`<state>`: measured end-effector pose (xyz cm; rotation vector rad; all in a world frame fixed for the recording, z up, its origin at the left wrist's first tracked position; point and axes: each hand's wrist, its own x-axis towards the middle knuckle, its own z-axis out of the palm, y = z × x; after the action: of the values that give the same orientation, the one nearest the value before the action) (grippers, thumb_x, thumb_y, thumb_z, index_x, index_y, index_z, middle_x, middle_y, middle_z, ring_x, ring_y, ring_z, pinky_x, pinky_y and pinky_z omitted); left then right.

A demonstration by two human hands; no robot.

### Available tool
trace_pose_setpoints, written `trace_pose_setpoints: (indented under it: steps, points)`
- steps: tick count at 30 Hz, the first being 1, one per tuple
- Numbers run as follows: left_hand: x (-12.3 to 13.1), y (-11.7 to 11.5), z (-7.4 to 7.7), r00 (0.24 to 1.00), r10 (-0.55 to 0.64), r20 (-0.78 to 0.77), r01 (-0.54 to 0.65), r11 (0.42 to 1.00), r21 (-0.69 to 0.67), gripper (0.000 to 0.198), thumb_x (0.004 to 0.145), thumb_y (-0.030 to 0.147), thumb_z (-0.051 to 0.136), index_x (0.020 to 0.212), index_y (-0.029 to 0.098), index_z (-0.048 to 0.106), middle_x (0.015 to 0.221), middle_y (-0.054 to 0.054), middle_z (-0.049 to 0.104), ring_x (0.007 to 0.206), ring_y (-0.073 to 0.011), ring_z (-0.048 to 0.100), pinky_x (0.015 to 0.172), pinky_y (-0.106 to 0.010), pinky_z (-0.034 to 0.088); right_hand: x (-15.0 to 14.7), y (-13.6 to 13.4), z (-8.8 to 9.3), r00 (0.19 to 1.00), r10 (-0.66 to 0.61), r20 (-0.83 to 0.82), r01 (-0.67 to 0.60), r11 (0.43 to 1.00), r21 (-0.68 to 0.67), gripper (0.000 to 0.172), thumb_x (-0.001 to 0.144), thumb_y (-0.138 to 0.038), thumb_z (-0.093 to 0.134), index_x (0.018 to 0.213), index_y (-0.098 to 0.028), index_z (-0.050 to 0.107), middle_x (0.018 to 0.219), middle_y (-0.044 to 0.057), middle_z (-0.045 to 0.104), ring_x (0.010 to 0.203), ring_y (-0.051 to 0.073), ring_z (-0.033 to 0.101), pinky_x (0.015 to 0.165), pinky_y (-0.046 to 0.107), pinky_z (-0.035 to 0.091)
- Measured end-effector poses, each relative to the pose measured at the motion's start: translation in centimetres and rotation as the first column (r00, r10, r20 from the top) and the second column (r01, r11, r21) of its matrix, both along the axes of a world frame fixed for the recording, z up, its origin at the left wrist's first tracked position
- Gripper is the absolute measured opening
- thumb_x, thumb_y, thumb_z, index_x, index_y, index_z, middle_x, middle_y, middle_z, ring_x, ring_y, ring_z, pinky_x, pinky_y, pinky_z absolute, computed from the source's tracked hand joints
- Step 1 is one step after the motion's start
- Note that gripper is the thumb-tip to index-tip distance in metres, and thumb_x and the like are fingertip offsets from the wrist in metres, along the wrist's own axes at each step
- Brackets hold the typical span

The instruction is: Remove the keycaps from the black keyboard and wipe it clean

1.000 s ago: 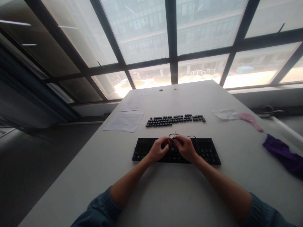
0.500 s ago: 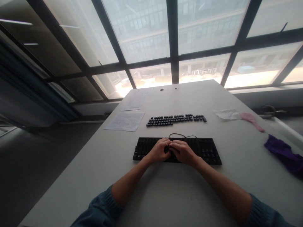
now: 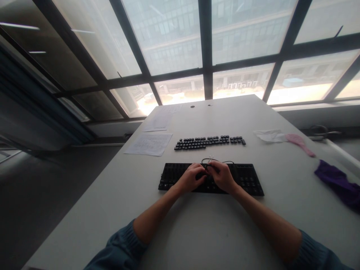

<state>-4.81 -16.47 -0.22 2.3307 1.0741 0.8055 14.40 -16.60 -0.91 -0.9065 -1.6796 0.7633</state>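
A black keyboard (image 3: pixel 247 180) lies across the table in front of me, its left and middle parts dark where keycaps appear to be off. Over its middle, my right hand (image 3: pixel 223 177) is closed on a small keycap puller (image 3: pixel 210 159), whose two thin pale wire prongs stick up past the fingers. My left hand (image 3: pixel 190 177) meets it from the left, fingers pinched together against a small dark piece at the fingertips; what that piece is I cannot make out. Behind the keyboard, loose black keycaps (image 3: pixel 209 142) are laid out in rows.
The keyboard's cable (image 3: pixel 228 162) curls behind it. Printed sheets (image 3: pixel 149 144) lie at the left. On the right are a white tissue (image 3: pixel 269 136), a pink paddle-shaped thing (image 3: pixel 299 143) and a purple cloth (image 3: pixel 337 183). Windows stand beyond the white table (image 3: pixel 180 232).
My right hand has turned and risen slightly, and the puller's wire prongs now show above the fingers. My left hand has shifted a little to the right. The keyboard and keycap rows stay put.
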Motion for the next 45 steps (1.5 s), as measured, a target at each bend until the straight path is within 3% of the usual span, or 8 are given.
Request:
trace_pose_setpoints:
  steps: [10, 15, 19, 28, 32, 36, 40, 45]
  points:
    - [-0.2, -0.1, -0.6, 0.996, 0.047, 0.081, -0.044, 0.998, -0.047, 0.032, 0.087, 0.021, 0.068, 0.118, 0.022, 0.059, 0.104, -0.006, 0.065, 0.098, -0.0209, 0.06, 0.091, -0.036, 0.049, -0.3, 0.1, -0.2, 0.989, -0.148, 0.011, 0.148, 0.989, -0.018, 0.022, 0.093, -0.031, 0.054, 0.076, -0.019, 0.061, 0.067, 0.002, 0.063, 0.061, 0.018, 0.057, 0.062, 0.029, 0.044]
    - [0.3, -0.4, -0.4, 0.994, 0.035, -0.105, -0.016, 0.985, 0.174, 0.017, 0.093, 0.017, 0.059, 0.109, 0.021, 0.062, 0.106, -0.007, 0.063, 0.101, -0.0223, 0.055, 0.093, -0.038, 0.048, -0.4, 0.5, -0.6, 0.987, -0.158, -0.043, 0.152, 0.981, -0.119, 0.027, 0.094, -0.035, 0.054, 0.072, -0.019, 0.057, 0.061, 0.001, 0.062, 0.058, 0.017, 0.059, 0.057, 0.027, 0.044]
    - [0.8, -0.6, 0.0, 0.974, 0.08, -0.211, -0.015, 0.955, 0.296, 0.019, 0.093, 0.014, 0.056, 0.11, 0.021, 0.062, 0.11, -0.008, 0.062, 0.104, -0.0244, 0.051, 0.094, -0.041, 0.048, -0.4, 0.7, -0.8, 0.987, -0.153, -0.05, 0.146, 0.982, -0.118, 0.025, 0.094, -0.036, 0.054, 0.076, -0.019, 0.059, 0.064, 0.002, 0.064, 0.06, 0.017, 0.059, 0.058, 0.027, 0.044]
    - [0.6, -0.2, 0.7, 0.993, 0.112, 0.025, -0.115, 0.986, 0.125, 0.014, 0.091, 0.012, 0.058, 0.101, 0.021, 0.06, 0.106, -0.005, 0.061, 0.105, -0.0218, 0.052, 0.095, -0.038, 0.046, -0.5, 0.8, -0.6, 0.988, -0.154, 0.019, 0.155, 0.986, -0.063, 0.022, 0.093, -0.031, 0.054, 0.076, -0.019, 0.06, 0.066, 0.002, 0.062, 0.061, 0.016, 0.056, 0.06, 0.026, 0.042]
    - [0.9, 3.0, 2.1, 0.975, 0.206, 0.077, -0.216, 0.965, 0.149, 0.011, 0.092, 0.017, 0.058, 0.101, 0.021, 0.062, 0.103, -0.005, 0.063, 0.1, -0.0207, 0.055, 0.089, -0.035, 0.047, -0.4, 0.9, -0.6, 0.986, -0.167, -0.001, 0.167, 0.983, -0.074, 0.02, 0.093, -0.029, 0.054, 0.077, -0.018, 0.06, 0.065, 0.001, 0.063, 0.062, 0.016, 0.056, 0.061, 0.026, 0.042]
    - [2.0, 8.5, 2.7, 0.972, 0.232, -0.025, -0.219, 0.942, 0.256, 0.009, 0.088, 0.02, 0.067, 0.097, 0.021, 0.067, 0.097, -0.003, 0.069, 0.096, -0.0212, 0.058, 0.091, -0.036, 0.044, -0.4, 0.9, -0.7, 0.986, -0.167, -0.029, 0.164, 0.982, -0.088, 0.02, 0.094, -0.03, 0.053, 0.08, -0.018, 0.062, 0.065, 0.001, 0.062, 0.06, 0.016, 0.056, 0.06, 0.026, 0.042]
    - [3.3, 12.8, 1.7, 0.951, 0.236, -0.198, -0.165, 0.934, 0.317, 0.002, 0.084, 0.023, 0.072, 0.085, 0.022, 0.072, 0.093, -0.003, 0.073, 0.093, -0.0228, 0.058, 0.091, -0.038, 0.042, -0.5, 1.0, -0.8, 0.986, -0.16, -0.037, 0.156, 0.984, -0.087, 0.02, 0.094, -0.03, 0.053, 0.08, -0.018, 0.061, 0.066, 0.002, 0.062, 0.061, 0.017, 0.057, 0.059, 0.026, 0.042]
    - [3.8, 14.8, 0.1, 0.914, 0.247, -0.322, -0.125, 0.926, 0.356, 0.002, 0.082, 0.025, 0.074, 0.081, 0.023, 0.074, 0.09, -0.004, 0.074, 0.094, -0.0248, 0.056, 0.088, -0.039, 0.041, -0.5, 1.0, -0.9, 0.987, -0.148, -0.062, 0.143, 0.986, -0.09, 0.018, 0.094, -0.029, 0.053, 0.082, -0.018, 0.062, 0.069, 0.003, 0.063, 0.064, 0.018, 0.059, 0.06, 0.026, 0.043]
